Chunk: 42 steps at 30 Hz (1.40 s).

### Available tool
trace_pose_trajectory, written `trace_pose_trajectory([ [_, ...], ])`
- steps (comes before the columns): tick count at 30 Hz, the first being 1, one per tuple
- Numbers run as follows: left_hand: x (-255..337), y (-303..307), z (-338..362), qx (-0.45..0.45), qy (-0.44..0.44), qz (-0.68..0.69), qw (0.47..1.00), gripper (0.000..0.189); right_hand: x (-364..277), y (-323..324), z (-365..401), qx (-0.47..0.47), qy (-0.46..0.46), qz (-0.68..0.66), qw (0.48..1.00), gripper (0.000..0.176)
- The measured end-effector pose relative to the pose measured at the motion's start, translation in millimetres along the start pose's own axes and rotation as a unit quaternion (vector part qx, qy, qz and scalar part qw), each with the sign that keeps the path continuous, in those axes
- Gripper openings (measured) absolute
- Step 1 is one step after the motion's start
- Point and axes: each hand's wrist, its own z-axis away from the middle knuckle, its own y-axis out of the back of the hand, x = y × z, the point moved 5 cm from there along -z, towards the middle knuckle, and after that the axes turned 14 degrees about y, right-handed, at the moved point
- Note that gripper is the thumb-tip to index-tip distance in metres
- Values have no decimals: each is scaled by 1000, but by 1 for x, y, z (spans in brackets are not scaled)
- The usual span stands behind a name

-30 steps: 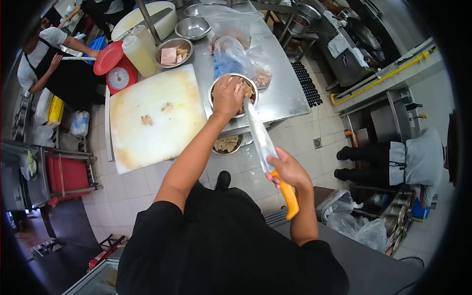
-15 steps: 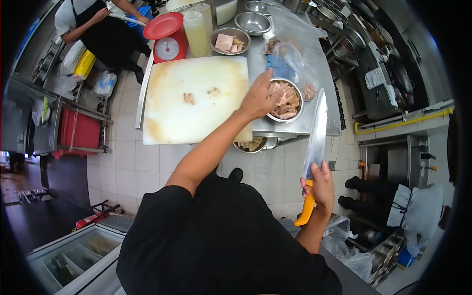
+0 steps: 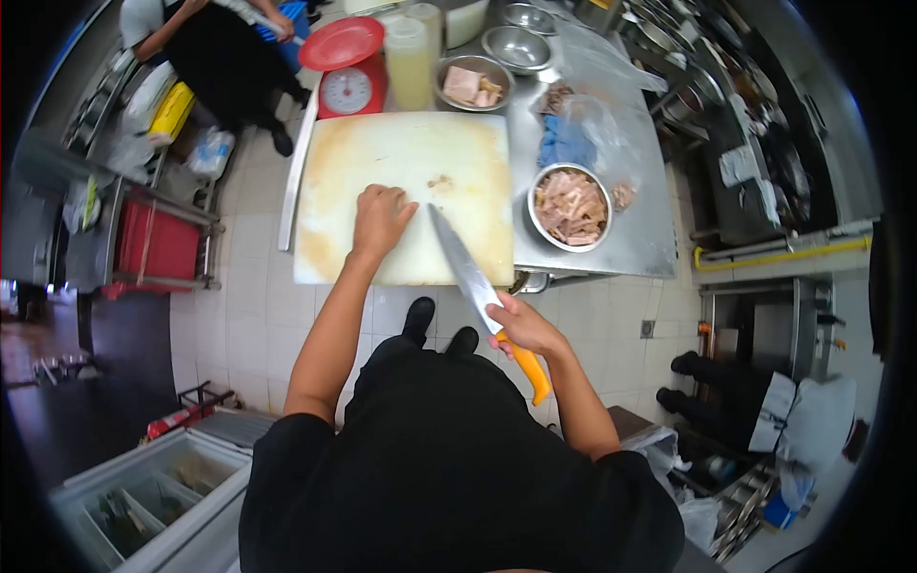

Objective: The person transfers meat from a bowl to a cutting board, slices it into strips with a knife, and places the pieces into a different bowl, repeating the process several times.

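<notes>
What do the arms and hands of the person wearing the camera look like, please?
The upper arms are in short, plain black sleeves; the forearms are uncovered. The left hand and right hand wear no gloves, and neither wrist shows a watch or bracelet.

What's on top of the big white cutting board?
Small scraps lie on the cutting board. The left hand and knife blade are over it. Anything under the left hand is covered, so I can't tell what's there.

Right hand (image 3: 523,323) grips knife (image 3: 465,272), blade over cutting board (image 3: 401,143); left hand (image 3: 382,224) also over board; bowl (image 3: 573,248) of meat (image 3: 570,203) beside it.
</notes>
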Motion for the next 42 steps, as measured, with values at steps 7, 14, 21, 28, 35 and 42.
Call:
trace_pose_trajectory([
  [7,10,-8,4,-26,80,88,993,18,-23,-18,-15,-13,16,17,1000,25],
  [14,122,-30,5,-66,-66,260,961,18,-52,2,58,121,43,-8,992,28],
  [21,231,-111,6,-171,-152,255,940,24,-60,19,132,327,52,-95,939,25],
  [28,211,-114,-66,-49,-274,232,932,12,-39,20,136,379,56,-116,917,23],
  [35,137,-101,-260,-79,-63,-191,976,35,-31,22,125,431,69,-126,891,22],
  [42,140,-123,-279,-97,-27,-300,949,46,-25,10,106,412,59,-130,900,20],
])
